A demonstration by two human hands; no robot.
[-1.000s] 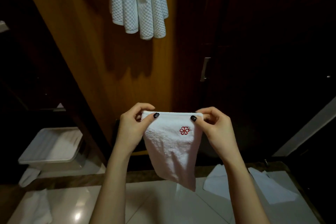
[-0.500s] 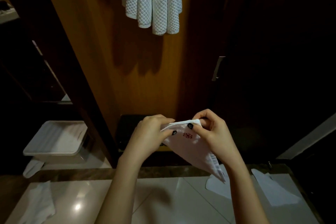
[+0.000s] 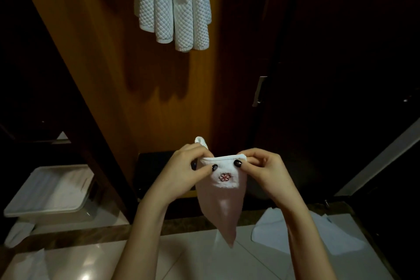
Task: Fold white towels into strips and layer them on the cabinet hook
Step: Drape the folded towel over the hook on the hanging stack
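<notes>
Dim all over. Brightest on the orange wood panel (image 3: 109,88) in the middle. Black and hard to see into on the far right and upper left. Lit from above: a big dark shadow (image 3: 159,82) on the wood just under the hanging towels (image 3: 172,7). A small white shine on the floor tiles (image 3: 86,273) at the bottom. A bit blurry on the white bin (image 3: 50,191) at the left. Sharper on the left hand (image 3: 186,173), the right hand (image 3: 268,170) and the top of the small towel (image 3: 225,178); pinkish and shaded lower down. Bent, leaning lines near the edges.
</notes>
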